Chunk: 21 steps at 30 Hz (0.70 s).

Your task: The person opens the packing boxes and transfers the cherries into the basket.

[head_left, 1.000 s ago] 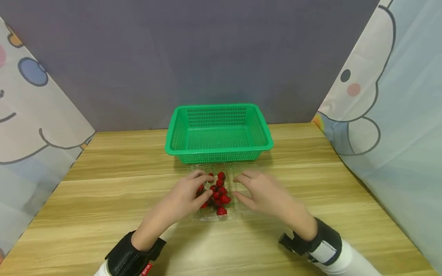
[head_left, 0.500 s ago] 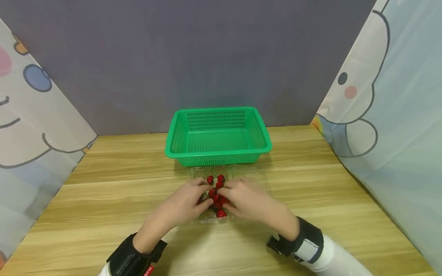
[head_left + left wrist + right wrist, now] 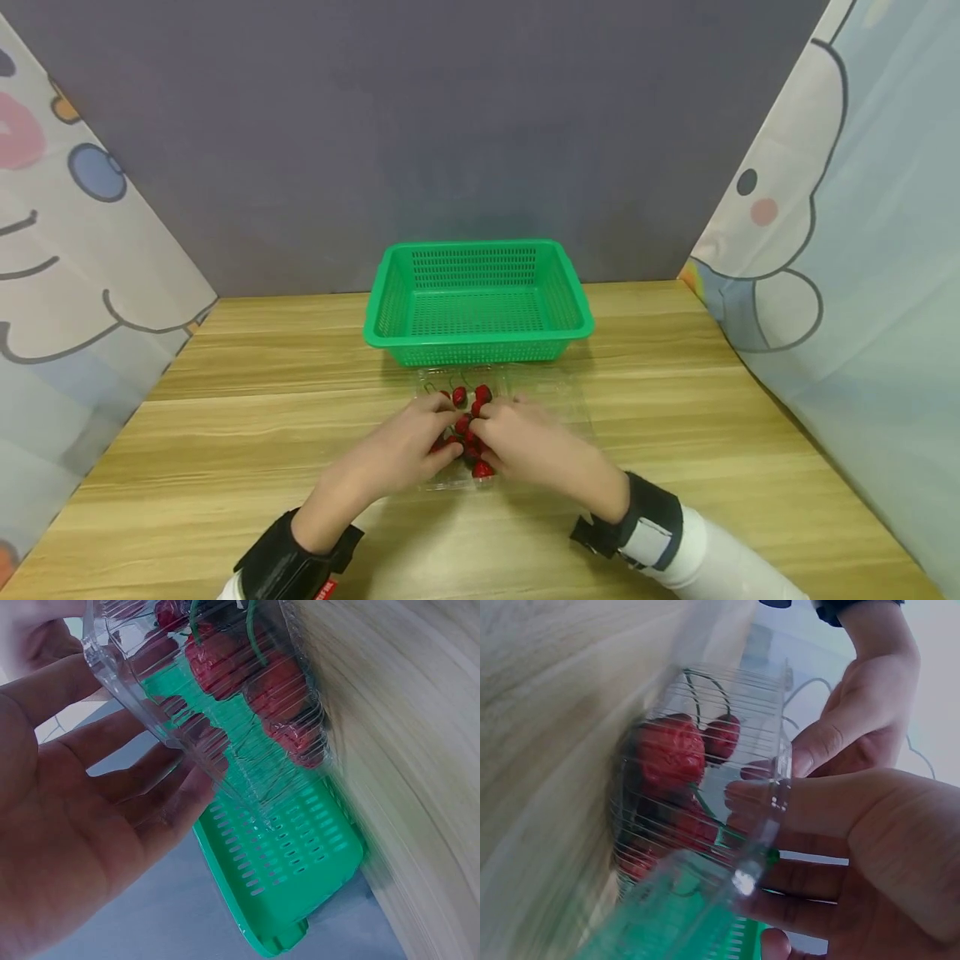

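Observation:
A clear plastic box (image 3: pixel 457 482) with its lid (image 3: pixel 558 392) folded out to the right holds several red fruits (image 3: pixel 482 470), among them cherries (image 3: pixel 721 739) with thin green stems. My left hand (image 3: pixel 408 437) reaches over the box's left side, its fingers loosely bent and apart from the thumb; nothing shows between them. From the opposite side my right hand (image 3: pixel 528 437) reaches in among the fruits. Its fingertips (image 3: pixel 742 799) show dimly through the plastic wall in the right wrist view, and whether they pinch a fruit is unclear. Both hands cover part of the fruits.
A green perforated basket (image 3: pixel 480 340) stands just behind the box, with no contents visible. The wooden table (image 3: pixel 247 400) is bounded by a grey back panel (image 3: pixel 465 125) and printed cloths (image 3: pixel 862 333) at both sides.
My right hand has moved left, from over the lid to in among the fruits. My left hand has stayed about the same. The whole head view has shifted slightly downward.

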{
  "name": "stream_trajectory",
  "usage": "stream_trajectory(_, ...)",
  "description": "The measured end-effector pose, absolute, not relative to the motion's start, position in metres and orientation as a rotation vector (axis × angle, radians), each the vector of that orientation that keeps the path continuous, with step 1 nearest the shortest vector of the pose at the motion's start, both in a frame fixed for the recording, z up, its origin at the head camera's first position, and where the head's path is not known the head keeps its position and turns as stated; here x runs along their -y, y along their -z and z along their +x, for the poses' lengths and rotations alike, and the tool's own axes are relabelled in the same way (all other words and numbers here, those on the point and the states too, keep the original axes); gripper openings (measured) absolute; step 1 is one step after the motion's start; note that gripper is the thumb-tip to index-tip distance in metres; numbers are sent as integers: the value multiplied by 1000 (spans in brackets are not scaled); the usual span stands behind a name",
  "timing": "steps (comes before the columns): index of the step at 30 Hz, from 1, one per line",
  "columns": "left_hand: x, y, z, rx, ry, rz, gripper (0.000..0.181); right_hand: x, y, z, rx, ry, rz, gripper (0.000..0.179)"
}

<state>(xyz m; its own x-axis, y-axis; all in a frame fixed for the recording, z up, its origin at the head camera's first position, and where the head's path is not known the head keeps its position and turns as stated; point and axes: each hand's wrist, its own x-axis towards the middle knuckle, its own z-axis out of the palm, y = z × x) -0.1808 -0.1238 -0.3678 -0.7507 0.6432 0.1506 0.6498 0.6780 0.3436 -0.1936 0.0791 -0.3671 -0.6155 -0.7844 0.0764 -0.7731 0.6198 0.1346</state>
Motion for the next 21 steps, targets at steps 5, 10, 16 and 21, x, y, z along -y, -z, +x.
stream_trajectory(5,124,367,-180,2864,562,-1113,29,-76,369,-194,2758,141,1284,12)
stream_trajectory(10,123,367,-180,2867,559,-1117,29,-73,370,-195,2784,112,1295,11)
stream_trajectory(16,124,370,-180,2865,501,-1132,27,-70,373,-196,2787,91,1300,11)
stream_trajectory(21,124,370,-180,2868,490,-1139,23,-68,376,-197,2788,103,1263,17)
